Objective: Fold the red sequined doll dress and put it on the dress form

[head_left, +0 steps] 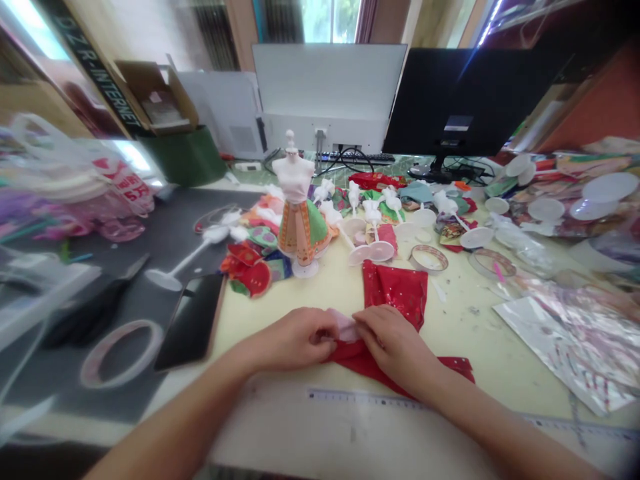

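Observation:
My left hand is closed, its thumb and fingers pinching the left edge of a small pale pink-white piece. Whether that piece is cloth or paper I cannot tell. At its right edge my right hand bends its fingers down onto it, closed, with the palm turned to the table. Beneath both hands lies red fabric with small shiny dots, spread on the cream tabletop and partly covered by the right hand. Behind the left hand stands a small white dress form wearing an orange and green skirt.
Several toppled white mini mannequins and cloth scraps lie behind. A phone, a tape roll and scissors are at the left. A ruler runs along the front; a silvery plastic packet lies right.

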`<action>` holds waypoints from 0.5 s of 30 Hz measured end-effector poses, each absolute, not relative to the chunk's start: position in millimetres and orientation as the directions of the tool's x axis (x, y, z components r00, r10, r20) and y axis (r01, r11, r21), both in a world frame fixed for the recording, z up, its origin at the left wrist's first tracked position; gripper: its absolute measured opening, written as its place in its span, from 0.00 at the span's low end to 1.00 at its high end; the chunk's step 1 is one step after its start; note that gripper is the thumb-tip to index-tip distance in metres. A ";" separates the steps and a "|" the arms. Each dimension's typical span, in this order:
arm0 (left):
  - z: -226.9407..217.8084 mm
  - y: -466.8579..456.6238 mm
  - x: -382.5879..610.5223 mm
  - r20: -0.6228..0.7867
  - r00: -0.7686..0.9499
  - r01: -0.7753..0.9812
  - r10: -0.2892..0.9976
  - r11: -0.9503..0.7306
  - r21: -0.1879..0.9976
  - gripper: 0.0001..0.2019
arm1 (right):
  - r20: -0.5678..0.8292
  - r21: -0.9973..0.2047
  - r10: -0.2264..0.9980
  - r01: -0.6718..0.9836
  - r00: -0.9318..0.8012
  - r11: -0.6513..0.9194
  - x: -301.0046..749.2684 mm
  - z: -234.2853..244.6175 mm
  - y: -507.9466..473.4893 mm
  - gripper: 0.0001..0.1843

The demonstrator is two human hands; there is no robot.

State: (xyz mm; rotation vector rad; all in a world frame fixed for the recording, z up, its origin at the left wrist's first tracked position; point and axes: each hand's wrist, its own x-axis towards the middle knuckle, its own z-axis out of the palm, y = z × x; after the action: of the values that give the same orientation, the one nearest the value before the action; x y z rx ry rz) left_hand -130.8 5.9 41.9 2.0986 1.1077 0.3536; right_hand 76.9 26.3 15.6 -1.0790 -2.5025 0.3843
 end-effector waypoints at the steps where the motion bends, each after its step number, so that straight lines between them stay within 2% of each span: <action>1: 42.5 5.5 -130.5 -0.078 0.598 0.594 0.798 -0.376 0.711 0.04 | 0.198 -0.348 0.749 0.669 -0.632 0.657 74.4 18.2 27.7 0.11; 4: 42.9 3.5 -128.8 -0.073 0.634 0.565 0.770 -0.396 0.724 0.04 | 0.052 -0.177 0.772 0.755 -0.634 0.632 64.3 24.3 32.8 0.09; 6: 42.4 2.3 -127.7 -0.079 0.654 0.548 0.752 -0.400 0.735 0.04 | 0.011 -0.107 0.765 0.760 -0.644 0.641 57.9 25.8 36.6 0.08; 10: 42.7 1.2 -127.4 -0.077 0.657 0.527 0.750 -0.384 0.758 0.04 | 0.017 -0.087 0.730 0.727 -0.683 0.681 51.1 21.8 46.0 0.09; 15: 40.5 2.4 -130.0 -0.104 0.645 0.511 0.757 -0.325 0.796 0.05 | 0.079 -0.088 0.756 0.751 -0.650 0.655 51.3 17.7 58.7 0.11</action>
State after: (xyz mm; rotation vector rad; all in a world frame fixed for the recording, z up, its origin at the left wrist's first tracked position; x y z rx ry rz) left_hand -130.0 2.4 40.5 2.0026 0.9897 0.3628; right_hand 51.3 58.7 17.7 -1.2603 -2.7574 0.0712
